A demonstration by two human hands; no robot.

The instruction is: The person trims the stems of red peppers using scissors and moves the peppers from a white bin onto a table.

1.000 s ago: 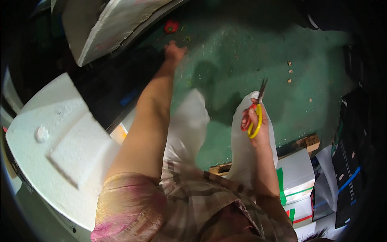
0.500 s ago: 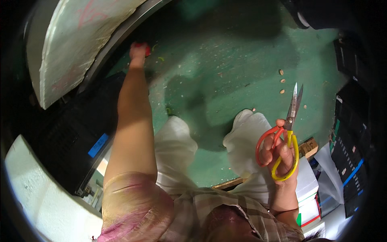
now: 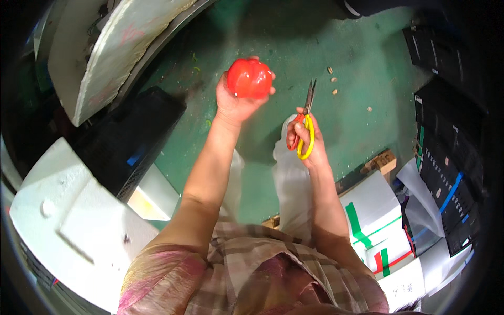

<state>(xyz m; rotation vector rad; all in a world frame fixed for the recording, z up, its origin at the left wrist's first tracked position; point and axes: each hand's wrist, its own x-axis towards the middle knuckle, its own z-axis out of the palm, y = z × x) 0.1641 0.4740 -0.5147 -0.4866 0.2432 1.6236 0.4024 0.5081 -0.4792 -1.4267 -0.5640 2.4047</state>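
A glossy red bell pepper (image 3: 249,78) rests in my left hand (image 3: 234,105), the fingers curled round its underside and far side. My right hand (image 3: 310,139) is closed on a pair of scissors (image 3: 307,123) with one red and one yellow handle loop. The blades point away from me and lie nearly together. Pepper and scissors are apart, with the scissors to the right and a little nearer to me.
Small tan bits (image 3: 334,80) and green scraps (image 3: 196,69) lie on the green floor (image 3: 357,131). Black crates stand at left (image 3: 131,142) and right (image 3: 446,126). White foam boxes (image 3: 79,205) sit at near left, and a white carton (image 3: 375,215) with green tape at near right.
My left hand has come up from the far left floor to the middle with the red pepper. My right hand and the scissors have shifted left and away from me; the blades are closer together.
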